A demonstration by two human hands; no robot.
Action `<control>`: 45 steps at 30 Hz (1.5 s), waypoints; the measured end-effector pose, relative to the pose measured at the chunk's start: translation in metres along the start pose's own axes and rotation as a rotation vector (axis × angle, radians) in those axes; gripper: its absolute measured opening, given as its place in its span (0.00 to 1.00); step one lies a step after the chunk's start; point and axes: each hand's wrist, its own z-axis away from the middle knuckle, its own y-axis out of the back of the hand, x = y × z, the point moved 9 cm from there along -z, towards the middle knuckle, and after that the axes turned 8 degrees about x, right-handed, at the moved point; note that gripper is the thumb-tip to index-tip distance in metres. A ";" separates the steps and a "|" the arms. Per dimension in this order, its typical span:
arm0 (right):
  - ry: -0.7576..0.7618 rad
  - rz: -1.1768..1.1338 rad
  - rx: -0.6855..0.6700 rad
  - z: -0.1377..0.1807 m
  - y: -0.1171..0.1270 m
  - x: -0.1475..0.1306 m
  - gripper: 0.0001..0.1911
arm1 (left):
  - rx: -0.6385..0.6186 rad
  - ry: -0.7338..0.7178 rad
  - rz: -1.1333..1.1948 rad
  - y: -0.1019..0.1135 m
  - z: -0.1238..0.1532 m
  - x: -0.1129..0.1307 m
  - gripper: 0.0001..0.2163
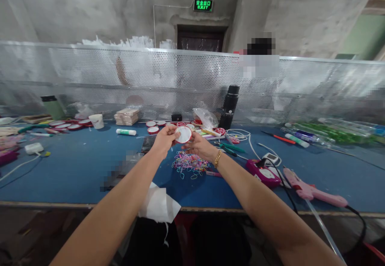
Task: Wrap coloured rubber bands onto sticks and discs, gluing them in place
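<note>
Both my hands are raised over the blue table [75,166] and meet on one small round red-rimmed lid [183,134] with a white face. My left hand [164,139] pinches its left edge. My right hand [197,145], with a gold bracelet on the wrist, holds its right and lower side. Just below the hands lies a loose pile of small coloured rubber bands [189,165]. More red-rimmed round lids [153,129] lie flat on the table behind the hands.
A pink glue gun [313,190] with a cable lies at the front right, beside a magenta device [264,174]. A black flask [230,106] stands by the perforated metal screen [90,77]. White tissue [159,205] hangs at the front edge. A person sits behind the screen.
</note>
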 end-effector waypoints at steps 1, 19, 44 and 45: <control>0.005 0.013 -0.047 0.003 -0.008 0.000 0.33 | -0.008 0.010 -0.015 -0.001 0.001 -0.002 0.13; 0.357 0.690 0.324 -0.003 0.026 -0.036 0.13 | -0.037 -0.232 -0.264 -0.003 -0.007 0.003 0.11; 0.460 0.865 0.291 0.005 0.017 -0.048 0.07 | 0.025 -0.215 -0.219 0.005 -0.005 0.003 0.09; 0.458 0.860 0.296 0.005 0.017 -0.048 0.07 | 0.020 -0.198 -0.209 0.005 -0.006 0.001 0.09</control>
